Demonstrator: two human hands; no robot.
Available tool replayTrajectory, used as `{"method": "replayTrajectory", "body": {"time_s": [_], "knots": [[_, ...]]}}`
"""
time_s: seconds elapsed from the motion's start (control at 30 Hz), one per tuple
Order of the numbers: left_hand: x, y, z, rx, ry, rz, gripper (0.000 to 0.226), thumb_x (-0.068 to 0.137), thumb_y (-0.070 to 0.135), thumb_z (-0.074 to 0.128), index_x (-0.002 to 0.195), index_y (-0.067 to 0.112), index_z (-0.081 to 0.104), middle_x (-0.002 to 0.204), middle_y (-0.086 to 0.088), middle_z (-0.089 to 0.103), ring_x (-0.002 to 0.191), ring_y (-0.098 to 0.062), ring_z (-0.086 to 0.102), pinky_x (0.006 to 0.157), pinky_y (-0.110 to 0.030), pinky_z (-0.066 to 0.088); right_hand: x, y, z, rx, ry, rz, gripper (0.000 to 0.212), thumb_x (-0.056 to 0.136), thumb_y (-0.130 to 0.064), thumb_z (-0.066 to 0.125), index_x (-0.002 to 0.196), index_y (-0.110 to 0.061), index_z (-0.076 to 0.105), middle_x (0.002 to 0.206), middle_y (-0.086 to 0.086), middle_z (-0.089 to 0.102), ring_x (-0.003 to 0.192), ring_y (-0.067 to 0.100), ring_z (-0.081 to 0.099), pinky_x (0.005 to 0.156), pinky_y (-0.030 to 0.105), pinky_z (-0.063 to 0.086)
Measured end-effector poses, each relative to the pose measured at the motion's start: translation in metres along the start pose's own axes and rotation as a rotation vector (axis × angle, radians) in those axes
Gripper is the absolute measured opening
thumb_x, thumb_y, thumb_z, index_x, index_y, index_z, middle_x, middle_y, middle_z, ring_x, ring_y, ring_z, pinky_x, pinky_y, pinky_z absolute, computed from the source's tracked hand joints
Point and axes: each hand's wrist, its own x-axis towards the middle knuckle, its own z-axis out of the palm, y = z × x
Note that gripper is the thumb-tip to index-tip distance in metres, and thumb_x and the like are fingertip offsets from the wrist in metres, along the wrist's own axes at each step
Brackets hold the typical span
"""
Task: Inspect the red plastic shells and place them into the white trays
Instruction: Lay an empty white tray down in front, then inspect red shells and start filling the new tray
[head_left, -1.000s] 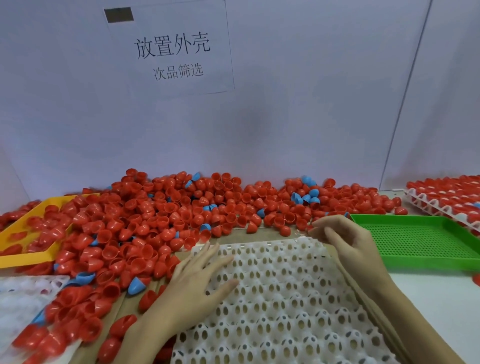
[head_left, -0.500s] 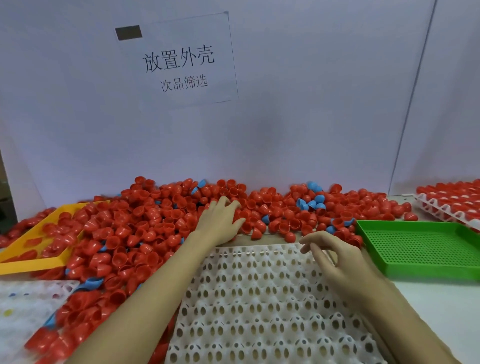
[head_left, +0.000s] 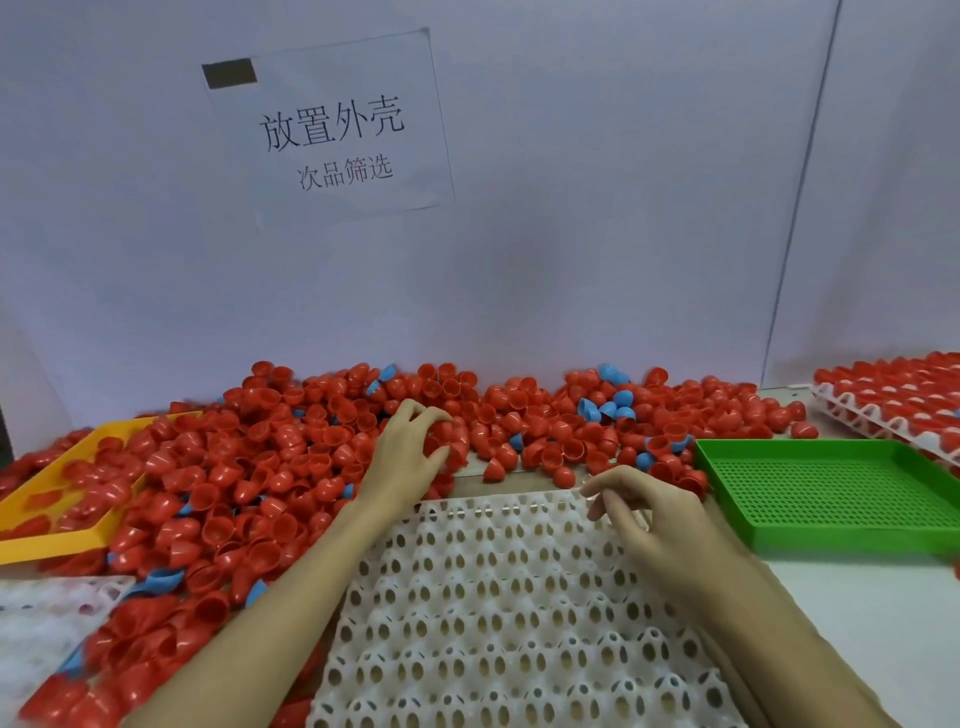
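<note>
A big heap of red plastic shells (head_left: 270, 467) lies along the back wall, with a few blue shells mixed in. An empty white tray (head_left: 493, 613) with egg-shaped holes lies in front of me. My left hand (head_left: 410, 452) is in the heap just past the tray's far edge, its fingers curled round a red shell (head_left: 441, 439). My right hand (head_left: 649, 512) hovers over the tray's far right corner with fingers loosely curled, holding nothing that I can see.
An empty green perforated tray (head_left: 831, 493) sits at the right. Behind it stands a white tray filled with red shells (head_left: 893, 395). A yellow tray (head_left: 57, 525) with red shells lies at the left, another white tray (head_left: 41, 618) at the near left. A paper sign (head_left: 332, 130) hangs on the wall.
My left hand left the white tray, reached forward into the heap and curled its fingers round a red shell. My right hand stayed near the tray's far right corner.
</note>
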Motion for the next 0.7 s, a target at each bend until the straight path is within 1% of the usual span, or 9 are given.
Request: {"method": "replayTrajectory", "body": {"time_s": [0.1, 0.17, 0.23, 0.3, 0.37, 0.5, 0.6, 0.67, 0.7], "knots": [[-0.035, 0.018, -0.020, -0.249, 0.036, -0.092, 0.032, 0.088, 0.025, 0.081, 0.120, 0.028, 0.074, 0.118, 0.013, 0.062, 0.112, -0.002, 0.059, 0.103, -0.026, 0.048, -0.003, -0.014, -0.009, 0.106, -0.038, 0.011, 0.023, 0.099, -0.061, 0.042, 0.113, -0.061, 0.060, 0.106, -0.034, 0.070, 0.081, 0.008, 0.075, 0.072, 0.046, 0.067], [-0.065, 0.032, -0.029, -0.378, -0.029, -0.134, 0.031, 0.085, 0.036, 0.084, 0.114, 0.037, 0.074, 0.115, 0.021, 0.066, 0.110, 0.005, 0.061, 0.099, -0.026, 0.052, -0.006, -0.027, -0.014, 0.250, -0.102, -0.005, 0.021, 0.103, -0.043, 0.054, 0.118, -0.056, 0.063, 0.110, -0.026, 0.073, 0.097, 0.003, 0.073, 0.084, 0.042, 0.065], [-0.095, 0.046, -0.033, -0.466, -0.058, -0.138, 0.030, 0.083, 0.040, 0.086, 0.111, 0.043, 0.074, 0.111, 0.023, 0.068, 0.107, 0.004, 0.064, 0.093, -0.025, 0.056, -0.010, -0.044, -0.018, 0.435, -0.216, -0.044, 0.030, 0.103, -0.027, 0.064, 0.126, -0.046, 0.064, 0.113, -0.017, 0.075, 0.105, 0.005, 0.073, 0.090, 0.032, 0.062], [-0.115, 0.061, -0.035, -0.499, -0.049, -0.112, 0.028, 0.085, 0.039, 0.086, 0.110, 0.045, 0.073, 0.111, 0.023, 0.067, 0.107, 0.000, 0.066, 0.091, -0.023, 0.056, -0.015, -0.062, -0.019, 0.548, -0.360, -0.080, 0.037, 0.099, -0.028, 0.070, 0.134, -0.041, 0.062, 0.119, -0.012, 0.075, 0.107, 0.010, 0.074, 0.091, 0.023, 0.059], [-0.124, 0.071, -0.037, -0.511, -0.046, -0.060, 0.028, 0.087, 0.035, 0.085, 0.111, 0.045, 0.073, 0.112, 0.022, 0.067, 0.107, -0.003, 0.066, 0.089, -0.022, 0.056, -0.020, -0.072, -0.014, 0.645, -0.461, -0.087, 0.044, 0.095, -0.030, 0.075, 0.137, -0.035, 0.062, 0.122, -0.004, 0.074, 0.109, 0.019, 0.075, 0.091, 0.028, 0.060], [-0.125, 0.078, -0.041, -0.445, -0.071, 0.039, 0.031, 0.087, 0.036, 0.083, 0.116, 0.039, 0.072, 0.113, 0.021, 0.064, 0.109, -0.005, 0.065, 0.090, -0.022, 0.055, -0.023, -0.079, -0.001, 0.732, -0.389, -0.069, 0.034, 0.091, -0.021, 0.080, 0.122, -0.025, 0.067, 0.109, 0.008, 0.077, 0.096, 0.031, 0.077, 0.083, 0.037, 0.063], [-0.118, 0.064, -0.051, -0.301, -0.027, 0.061, 0.039, 0.088, 0.050, 0.075, 0.124, 0.038, 0.070, 0.120, 0.027, 0.058, 0.118, 0.005, 0.056, 0.104, -0.019, 0.048, -0.021, -0.074, 0.001, 0.729, -0.318, -0.067, 0.028, 0.092, -0.022, 0.079, 0.117, -0.030, 0.070, 0.110, 0.008, 0.078, 0.095, 0.030, 0.078, 0.079, 0.037, 0.064], [-0.109, 0.046, -0.062, -0.053, 0.073, 0.036, 0.052, 0.092, 0.043, 0.072, 0.141, 0.032, 0.060, 0.143, 0.019, 0.050, 0.137, 0.002, 0.045, 0.120, -0.034, 0.040, -0.019, -0.069, 0.001, 0.694, -0.275, -0.047, 0.030, 0.092, -0.022, 0.080, 0.117, -0.035, 0.070, 0.112, 0.005, 0.077, 0.097, 0.027, 0.077, 0.081, 0.040, 0.064], [-0.106, 0.037, -0.068, 0.092, 0.102, 0.005, 0.061, 0.093, 0.039, 0.073, 0.150, 0.031, 0.053, 0.156, 0.011, 0.043, 0.149, -0.010, 0.035, 0.125, -0.043, 0.032, -0.019, -0.067, 0.001, 0.680, -0.261, -0.042, 0.031, 0.091, -0.022, 0.080, 0.117, -0.035, 0.070, 0.112, 0.003, 0.077, 0.097, 0.026, 0.076, 0.081, 0.040, 0.063]]}}
